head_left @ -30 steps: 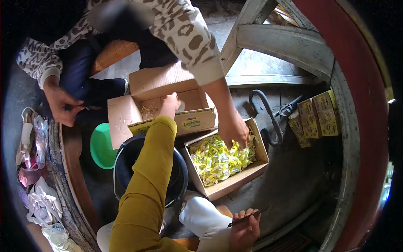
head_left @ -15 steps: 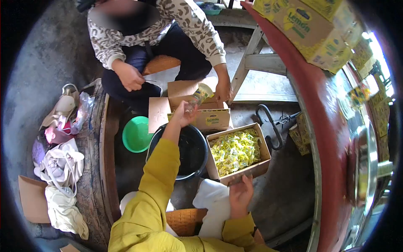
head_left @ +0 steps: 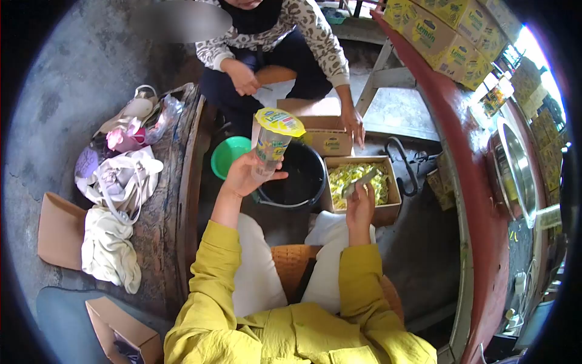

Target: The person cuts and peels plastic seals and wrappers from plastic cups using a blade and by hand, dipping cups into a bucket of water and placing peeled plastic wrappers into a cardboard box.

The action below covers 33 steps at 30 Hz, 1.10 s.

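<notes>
My left hand [head_left: 248,173] is wrapped round a clear plastic cup [head_left: 271,145] with a yellow printed lid, raised over the left edge of a black bucket [head_left: 297,176]. Between the fingers of my right hand [head_left: 361,206] is a thin, flat blade-like tool [head_left: 361,182], above the near side of a cardboard box [head_left: 388,212] filled with yellow-green plastic scraps [head_left: 370,182]. An open Lemon carton [head_left: 330,144] stands behind the bucket. A co-worker's hand [head_left: 353,126] is at that carton's right side.
Beside the bucket is a green bowl [head_left: 227,159]. A co-worker sits opposite, another hand [head_left: 242,77] holding something thin. Bags and cloth [head_left: 112,246] lie on a bench at left. Lemon cartons [head_left: 424,33] are stacked at upper right, above a metal basin [head_left: 512,170]. A curved metal bar [head_left: 403,167] stands right of the boxes.
My left hand has lifted the cup out of the carton and towards me. The co-worker's hand has left the scraps for the carton's side. The view has shifted, showing more of the bench and my lap.
</notes>
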Available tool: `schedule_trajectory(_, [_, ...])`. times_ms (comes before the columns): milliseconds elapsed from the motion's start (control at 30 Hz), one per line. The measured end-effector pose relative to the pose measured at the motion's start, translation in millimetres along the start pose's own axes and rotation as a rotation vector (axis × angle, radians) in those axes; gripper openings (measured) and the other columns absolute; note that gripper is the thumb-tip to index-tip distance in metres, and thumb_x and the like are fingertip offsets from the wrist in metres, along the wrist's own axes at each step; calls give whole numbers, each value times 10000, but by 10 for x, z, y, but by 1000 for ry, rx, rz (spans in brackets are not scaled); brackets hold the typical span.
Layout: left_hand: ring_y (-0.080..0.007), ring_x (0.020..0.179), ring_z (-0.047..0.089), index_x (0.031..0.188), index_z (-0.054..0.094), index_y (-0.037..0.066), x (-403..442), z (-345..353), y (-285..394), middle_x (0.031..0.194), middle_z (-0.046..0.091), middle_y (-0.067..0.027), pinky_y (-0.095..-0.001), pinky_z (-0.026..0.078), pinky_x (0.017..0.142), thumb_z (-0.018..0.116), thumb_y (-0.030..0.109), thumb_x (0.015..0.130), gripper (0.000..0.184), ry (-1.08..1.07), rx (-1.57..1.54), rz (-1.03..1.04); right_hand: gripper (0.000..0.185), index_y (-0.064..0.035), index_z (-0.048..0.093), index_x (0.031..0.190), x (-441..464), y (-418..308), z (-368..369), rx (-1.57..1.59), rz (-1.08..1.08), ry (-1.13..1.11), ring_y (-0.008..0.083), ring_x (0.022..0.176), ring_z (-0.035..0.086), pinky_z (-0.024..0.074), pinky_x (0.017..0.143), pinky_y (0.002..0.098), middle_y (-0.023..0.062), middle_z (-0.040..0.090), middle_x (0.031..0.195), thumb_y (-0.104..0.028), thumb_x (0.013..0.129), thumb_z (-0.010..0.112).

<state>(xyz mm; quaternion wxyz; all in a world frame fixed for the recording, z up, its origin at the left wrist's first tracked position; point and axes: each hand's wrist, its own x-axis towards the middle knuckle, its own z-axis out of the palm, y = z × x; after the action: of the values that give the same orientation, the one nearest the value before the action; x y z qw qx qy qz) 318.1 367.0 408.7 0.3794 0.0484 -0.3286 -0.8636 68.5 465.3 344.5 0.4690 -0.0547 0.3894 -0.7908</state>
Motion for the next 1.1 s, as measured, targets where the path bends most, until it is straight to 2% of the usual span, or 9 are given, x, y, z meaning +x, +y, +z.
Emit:
schedule_trajectory(200, [-241, 862, 587, 1193, 381, 29, -77, 164, -119, 1027, 535, -134, -457, 481, 793, 541, 112, 690, 535, -24, -34, 74, 291, -57, 518, 1031, 285, 113, 677, -108, -168, -226, 108, 810, 530, 413, 639, 221, 22, 545, 899, -18, 759, 614])
schedule_trajectory(300, [-227, 856, 589, 1170, 384, 35, 61, -44, -92, 1025, 533, -116, -427, 495, 769, 542, 28, 678, 516, 402, 428, 113, 305, -43, 481, 1092, 631, 286, 902, -204, -69, -471, 122, 812, 546, 441, 693, 228, 55, 568, 946, -31, 799, 566])
schedule_trajectory(433, [-212, 867, 581, 1148, 382, 40, 172, -530, -232, 984, 552, -101, -357, 495, 730, 598, 16, 694, 503, 637, 652, 121, 267, -87, 523, 1058, 832, 378, 979, 135, 375, -736, 130, 804, 568, 470, 712, 246, 159, 458, 1209, -1, 805, 514])
schedule_trajectory(533, [-165, 876, 572, 1142, 393, 32, 272, -585, -241, 962, 572, -80, -309, 465, 772, 637, 34, 698, 507, 615, 724, 164, 319, -83, 495, 1116, 836, 364, 899, 349, 522, -1024, 129, 804, 570, 499, 719, 267, 222, 244, 1364, 10, 813, 459])
schedule_trajectory(733, [-258, 919, 566, 1163, 368, 20, 357, -786, -231, 987, 577, -120, -320, 444, 810, 694, 59, 631, 625, 518, 1214, 233, 323, -78, 514, 1091, 775, 383, 886, 326, 492, -1007, 121, 807, 565, 501, 711, 263, 220, 307, 1333, 29, 787, 486])
schedule_trajectory(833, [-294, 939, 564, 1154, 391, 27, 257, -658, -105, 1003, 573, -151, -330, 438, 809, 713, 88, 608, 638, 476, 1443, 292, 286, -72, 538, 1052, 758, 395, 908, -29, 295, -942, 110, 830, 561, 490, 712, 245, 190, 416, 1265, 11, 778, 524])
schedule_trajectory(867, [-294, 941, 565, 1145, 406, 29, 219, -667, -81, 1005, 573, -157, -331, 437, 807, 715, 93, 604, 626, 480, 1442, 286, 240, -51, 578, 994, 707, 438, 912, -260, 149, -811, 108, 801, 573, 478, 673, 226, 125, 559, 1086, 3, 760, 577])
schedule_trajectory(967, [-285, 930, 573, 1095, 459, 32, 186, -698, 5, 985, 582, -154, -333, 439, 791, 716, 90, 599, 562, 486, 1428, 261, 195, -28, 608, 934, 785, 612, 794, -912, -272, -692, 118, 734, 582, 470, 630, 229, 75, 602, 916, 18, 745, 603])
schedule_trajectory(1100, [-259, 890, 588, 1048, 501, 28, 121, -764, 61, 942, 597, -127, -319, 452, 768, 711, 60, 595, 500, 441, 1500, 207, 222, -23, 614, 935, 570, 577, 1069, -1069, -692, -855, 170, 664, 585, 458, 581, 249, 94, 592, 787, 28, 719, 608])
